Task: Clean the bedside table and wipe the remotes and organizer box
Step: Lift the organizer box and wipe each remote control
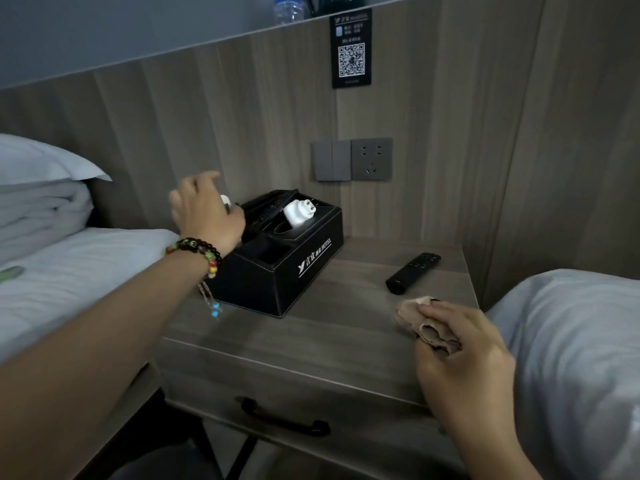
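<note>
A black organizer box [294, 268] with white hotel lettering stands on the wooden bedside table [311, 327]. A dark remote [268, 209] leans inside its back compartment, and a white plug adapter [299, 212] lies on the box's lid. My left hand [204, 211], with a bead bracelet on the wrist, hovers at the box's left rear corner and holds a small white object that is mostly hidden. A second black remote [412, 273] lies flat on the table to the right. My right hand [460, 355] grips a crumpled brown cloth [424, 327] against the table's front right corner.
White beds flank the table: a mattress [69, 271] with pillows on the left, bedding [581, 358] on the right. A switch and socket plate [353, 160] and a QR sign [350, 50] are on the wood wall. The table drawer has a black handle [284, 419].
</note>
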The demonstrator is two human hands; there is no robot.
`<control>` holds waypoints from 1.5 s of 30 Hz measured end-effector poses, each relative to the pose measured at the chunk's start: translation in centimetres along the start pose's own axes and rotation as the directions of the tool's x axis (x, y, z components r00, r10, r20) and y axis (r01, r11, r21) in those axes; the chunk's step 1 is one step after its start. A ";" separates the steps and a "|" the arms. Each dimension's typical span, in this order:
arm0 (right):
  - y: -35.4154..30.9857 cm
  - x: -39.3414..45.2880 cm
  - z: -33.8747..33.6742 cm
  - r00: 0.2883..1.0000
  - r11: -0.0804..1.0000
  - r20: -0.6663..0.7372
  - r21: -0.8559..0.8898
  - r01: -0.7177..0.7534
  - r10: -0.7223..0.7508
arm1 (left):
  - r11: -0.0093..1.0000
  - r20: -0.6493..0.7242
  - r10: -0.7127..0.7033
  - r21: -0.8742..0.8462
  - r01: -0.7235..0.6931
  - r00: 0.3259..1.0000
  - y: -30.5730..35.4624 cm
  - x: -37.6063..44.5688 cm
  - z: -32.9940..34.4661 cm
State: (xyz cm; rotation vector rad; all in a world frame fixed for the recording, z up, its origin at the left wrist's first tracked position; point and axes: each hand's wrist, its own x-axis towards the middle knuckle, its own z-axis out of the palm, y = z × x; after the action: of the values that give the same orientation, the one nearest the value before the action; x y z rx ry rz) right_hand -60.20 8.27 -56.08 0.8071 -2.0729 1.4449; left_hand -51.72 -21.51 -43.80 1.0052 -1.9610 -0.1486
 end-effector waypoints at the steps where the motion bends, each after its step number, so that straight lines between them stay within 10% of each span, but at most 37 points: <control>1: 0.0 0.0 0.1 1.000 1.000 0.009 -0.012 -0.003 0.003 | 0.999 0.046 -0.052 0.010 0.051 0.998 -1.0 0.1 0.3; 5: 0.0 -0.3 0.4 0.999 0.999 0.038 -0.045 0.003 -0.002 | 0.983 0.212 -0.159 -0.055 0.174 0.964 -3.5 0.0 1.2; 11: 0.4 -0.8 0.6 0.994 0.982 0.071 -0.163 0.095 -0.084 | 0.923 0.014 -0.050 -0.380 0.052 0.999 -3.2 -1.4 0.1; 17: 0.5 -0.6 0.6 0.987 0.967 0.103 -0.212 0.142 -0.122 | 0.663 -0.381 0.185 -0.632 -0.401 0.906 0.9 -4.9 -3.3; 20: 0.4 -0.6 0.5 0.990 0.978 0.084 -0.171 0.124 -0.111 | 0.357 -0.449 0.145 -0.807 -0.470 0.882 3.5 -8.1 -4.3; 24: 0.1 -0.5 0.2 0.984 0.982 0.065 -0.085 0.169 -0.164 | 0.063 -0.026 -0.134 -0.998 -0.018 0.991 5.2 -13.2 -3.3; 28: -1.4 -1.1 0.6 0.983 0.980 0.030 0.091 0.177 -0.180 | -0.224 0.600 -0.133 -0.793 0.566 0.789 4.2 -15.4 -0.3; 45: -4.9 -3.1 3.1 0.976 0.835 -0.038 0.526 -0.162 0.213 | -0.447 0.880 0.202 -0.308 0.840 0.430 8.1 -18.5 0.4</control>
State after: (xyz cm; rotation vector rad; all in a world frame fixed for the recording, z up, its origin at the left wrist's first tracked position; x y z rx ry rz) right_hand -54.74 4.65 -55.97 0.7188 -1.7379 2.1661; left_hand -51.90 -3.37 -52.59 0.3500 -0.7338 -2.6563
